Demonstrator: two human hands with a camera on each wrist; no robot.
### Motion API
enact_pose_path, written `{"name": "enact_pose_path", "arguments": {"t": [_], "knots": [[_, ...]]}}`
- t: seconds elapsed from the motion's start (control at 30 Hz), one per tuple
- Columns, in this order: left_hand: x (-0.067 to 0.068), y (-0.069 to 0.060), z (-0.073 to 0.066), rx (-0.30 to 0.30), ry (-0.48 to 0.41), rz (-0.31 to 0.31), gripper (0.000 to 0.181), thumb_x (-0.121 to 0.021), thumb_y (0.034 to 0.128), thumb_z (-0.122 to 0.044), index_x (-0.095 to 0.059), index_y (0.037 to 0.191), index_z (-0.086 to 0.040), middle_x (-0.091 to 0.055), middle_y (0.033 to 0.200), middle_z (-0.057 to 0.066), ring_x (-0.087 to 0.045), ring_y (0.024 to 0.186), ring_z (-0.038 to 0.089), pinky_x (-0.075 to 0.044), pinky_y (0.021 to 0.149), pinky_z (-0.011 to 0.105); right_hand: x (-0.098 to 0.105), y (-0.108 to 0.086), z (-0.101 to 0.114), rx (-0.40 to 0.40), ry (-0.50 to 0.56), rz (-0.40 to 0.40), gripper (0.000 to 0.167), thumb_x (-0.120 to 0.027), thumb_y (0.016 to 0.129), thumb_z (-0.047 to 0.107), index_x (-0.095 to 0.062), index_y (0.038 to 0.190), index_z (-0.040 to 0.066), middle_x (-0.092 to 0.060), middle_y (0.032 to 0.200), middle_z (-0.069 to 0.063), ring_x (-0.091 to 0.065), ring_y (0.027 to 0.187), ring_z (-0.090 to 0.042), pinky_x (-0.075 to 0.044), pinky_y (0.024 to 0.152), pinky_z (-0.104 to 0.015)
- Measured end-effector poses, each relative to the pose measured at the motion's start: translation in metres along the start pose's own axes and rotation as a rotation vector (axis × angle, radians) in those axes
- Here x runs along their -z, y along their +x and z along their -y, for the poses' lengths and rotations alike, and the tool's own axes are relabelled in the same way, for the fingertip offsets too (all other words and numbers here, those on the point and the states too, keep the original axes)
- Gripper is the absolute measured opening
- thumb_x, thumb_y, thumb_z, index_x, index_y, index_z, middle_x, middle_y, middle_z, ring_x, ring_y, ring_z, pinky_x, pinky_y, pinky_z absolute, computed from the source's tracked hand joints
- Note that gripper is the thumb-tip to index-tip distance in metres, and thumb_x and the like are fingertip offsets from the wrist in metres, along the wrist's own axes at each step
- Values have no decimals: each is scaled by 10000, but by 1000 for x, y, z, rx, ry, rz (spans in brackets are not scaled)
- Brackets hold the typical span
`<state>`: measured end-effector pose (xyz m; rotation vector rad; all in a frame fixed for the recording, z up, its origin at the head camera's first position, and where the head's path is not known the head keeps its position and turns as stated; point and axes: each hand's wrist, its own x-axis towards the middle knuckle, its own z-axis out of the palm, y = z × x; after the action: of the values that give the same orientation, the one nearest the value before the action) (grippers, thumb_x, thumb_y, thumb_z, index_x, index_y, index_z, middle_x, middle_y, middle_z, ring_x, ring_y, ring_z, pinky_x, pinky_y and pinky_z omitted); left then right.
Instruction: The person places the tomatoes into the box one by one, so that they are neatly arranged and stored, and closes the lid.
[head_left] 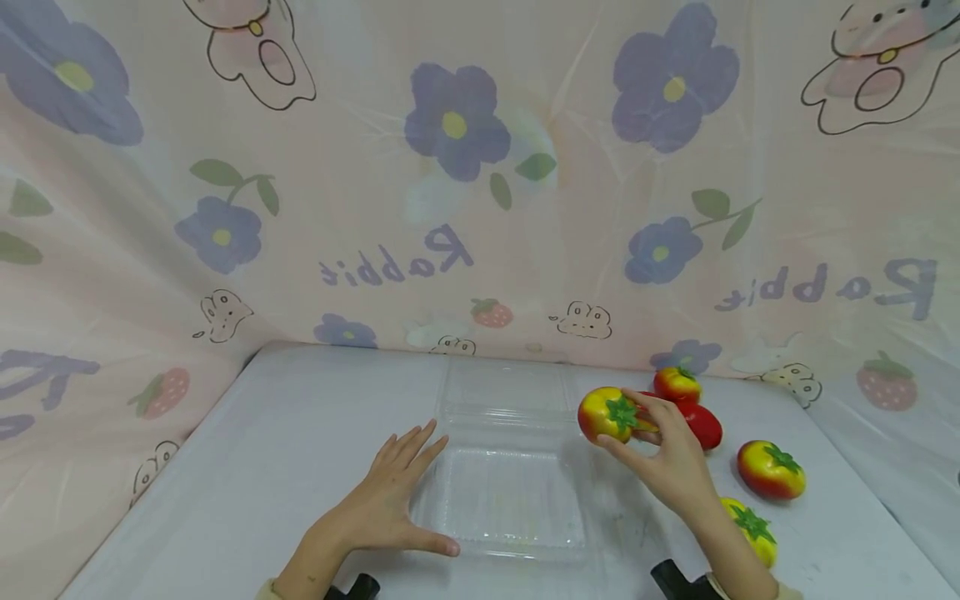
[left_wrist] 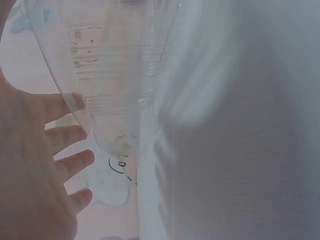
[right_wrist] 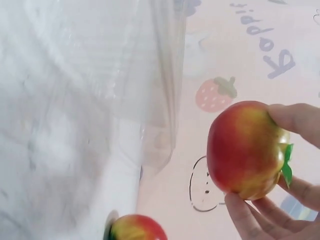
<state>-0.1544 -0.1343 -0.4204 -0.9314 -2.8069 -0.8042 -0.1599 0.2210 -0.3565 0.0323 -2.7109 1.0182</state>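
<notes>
My right hand (head_left: 671,458) pinches a red-and-yellow toy fruit (right_wrist: 242,150) between thumb and fingers, its green leafy top turned toward the palm. It is held up by the right side of a clear plastic box (head_left: 513,500), whose lid is folded back. At the box's left side is my left hand (head_left: 378,500), thumb and fingers spread wide. In the left wrist view, one left finger (left_wrist: 57,107) shows partly through the clear wall; whether it touches the plastic I cannot tell. Nothing is held in that hand.
Behind the right hand lie a red fruit (head_left: 703,427) and a red-and-yellow one (head_left: 677,385). Another toy fruit (head_left: 771,471) sits farther right, and a yellow one (head_left: 752,533) is partly covered by the right forearm. A printed curtain (head_left: 525,250) hangs behind the white table (head_left: 225,500).
</notes>
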Motion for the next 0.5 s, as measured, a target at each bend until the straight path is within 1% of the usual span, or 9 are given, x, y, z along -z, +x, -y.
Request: {"name": "enact_pose_path", "arguments": {"t": [0.13, 0.3, 0.5], "knots": [[-1, 1, 0, -6, 5, -5, 1222, -657, 591, -820, -287, 1511, -106, -127, 1613, 94, -144, 1465, 367, -93, 1153, 621, -3, -2, 6, 7, 18, 10, 737, -765, 795, 412, -448, 1393, 119, -446, 1354, -155, -542, 1158, -328, -538, 894, -456], [-2, 1, -1, 4, 5, 6, 1221, -658, 591, -820, -264, 1522, -136, -116, 1615, 83, -129, 1471, 355, -76, 1160, 613, -10, -4, 11, 20, 32, 16, 727, -786, 780, 385, -464, 1382, 136, -468, 1316, -134, -552, 1150, -311, -549, 879, -427], [-3, 1, -1, 11, 1, 12, 1221, -669, 588, -812, -270, 1520, -131, -125, 1613, 94, -129, 1471, 357, -72, 1160, 617, -18, -6, 14, 43, 59, 18, 714, -803, 768, 352, -480, 1367, 137, -485, 1281, -113, -538, 1156, -307, -558, 868, -422]]}}
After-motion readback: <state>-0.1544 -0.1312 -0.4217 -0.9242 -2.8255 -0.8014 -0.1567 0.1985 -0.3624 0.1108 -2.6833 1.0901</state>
